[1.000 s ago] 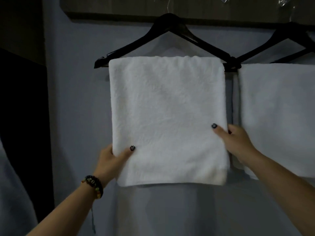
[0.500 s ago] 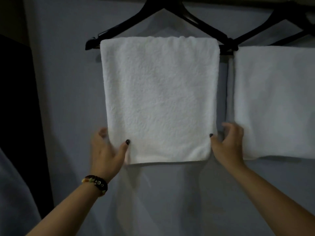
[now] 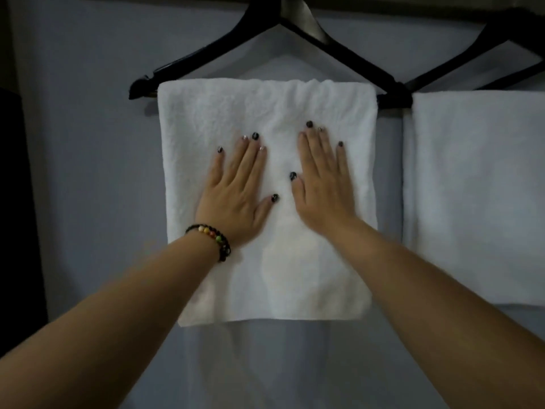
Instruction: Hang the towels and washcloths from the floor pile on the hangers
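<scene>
A white towel (image 3: 265,110) hangs folded over the bar of a black hanger (image 3: 206,54) against a grey wall. My left hand (image 3: 236,199) lies flat on the towel's left half, fingers spread, a beaded bracelet on the wrist. My right hand (image 3: 321,187) lies flat on the right half, fingers pointing up. Neither hand grips anything. A second white towel (image 3: 477,187) hangs on another black hanger (image 3: 483,51) at the right. The floor pile is out of view.
The hangers hook onto a dark wooden rail (image 3: 383,7) along the top. The grey wall (image 3: 88,172) runs behind everything. A dark panel (image 3: 17,216) stands at the far left edge.
Both hands left the towel's lower side edges and moved up and inward, now pressed flat on its front. The view has moved closer to the towel.
</scene>
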